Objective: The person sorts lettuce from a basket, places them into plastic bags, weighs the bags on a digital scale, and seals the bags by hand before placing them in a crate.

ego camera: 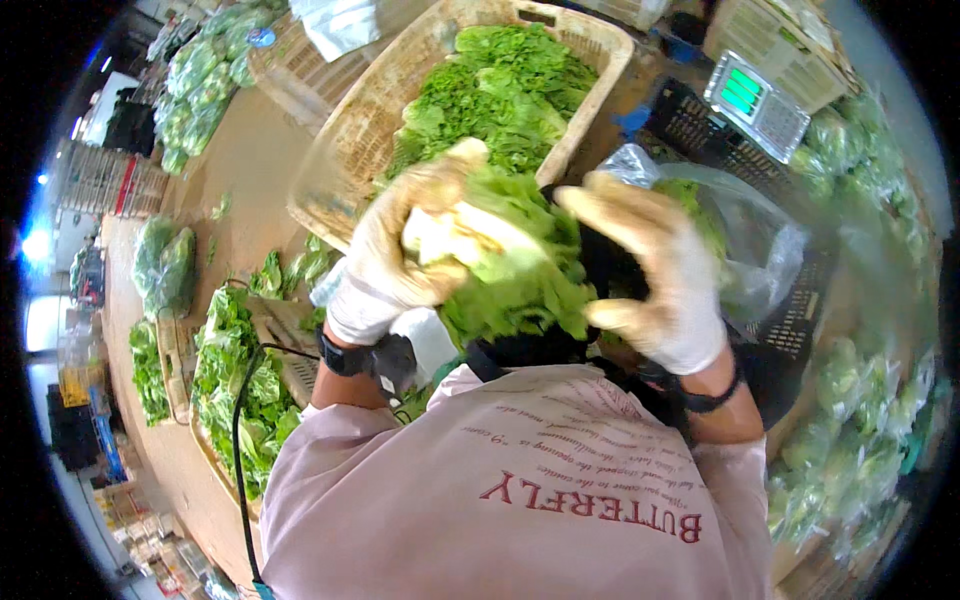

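Observation:
My left hand (401, 247), in a stained white glove, grips a head of green leafy lettuce (517, 255) by its pale stem end. The lettuce is held in front of my chest with its leaves pointing right. Just right of the leaves, my gloved right hand (652, 270) has its thumb and fingers spread apart, with nothing seen between them. A dirty cream plastic crate (337, 154) stands beyond my hands, and leafy lettuce heads (495, 97) are piled in it. At my right, a clear plastic bag (757, 232) with some greens in it lies on a black plastic crate (787, 315).
A digital scale (757, 105) with a lit green display stands at the upper right. Bagged vegetables (840, 442) line the right side, and more bagged greens (202, 82) lie at the upper left. Another lettuce crate (217, 457) and a black cable (238, 450) are at my left.

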{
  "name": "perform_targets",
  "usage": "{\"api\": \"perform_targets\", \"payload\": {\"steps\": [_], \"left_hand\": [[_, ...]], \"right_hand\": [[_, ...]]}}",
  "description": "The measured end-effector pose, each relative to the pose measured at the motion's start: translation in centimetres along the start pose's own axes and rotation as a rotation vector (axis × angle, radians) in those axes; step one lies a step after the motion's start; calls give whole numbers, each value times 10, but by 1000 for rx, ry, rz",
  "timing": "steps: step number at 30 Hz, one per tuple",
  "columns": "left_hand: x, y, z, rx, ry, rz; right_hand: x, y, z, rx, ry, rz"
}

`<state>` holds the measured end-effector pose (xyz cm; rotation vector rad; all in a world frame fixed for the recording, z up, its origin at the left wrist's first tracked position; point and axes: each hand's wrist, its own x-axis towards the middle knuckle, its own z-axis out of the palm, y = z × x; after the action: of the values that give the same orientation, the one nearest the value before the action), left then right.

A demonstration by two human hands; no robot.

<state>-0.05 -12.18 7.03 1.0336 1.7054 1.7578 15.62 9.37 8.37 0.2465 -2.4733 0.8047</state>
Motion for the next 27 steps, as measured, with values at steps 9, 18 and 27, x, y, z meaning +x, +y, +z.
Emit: {"api": "perform_targets", "payload": {"steps": [9,18,27], "left_hand": [[4,-11,27,66,-220,-30],[1,-34,34,-420,-261,-190],[-34,-133,-40,-728,79,-48]], "right_hand": [[2,6,44,-9,35,-127],[6,52,37,829,-416,318],[51,79,13,1018,-194,578]]}}
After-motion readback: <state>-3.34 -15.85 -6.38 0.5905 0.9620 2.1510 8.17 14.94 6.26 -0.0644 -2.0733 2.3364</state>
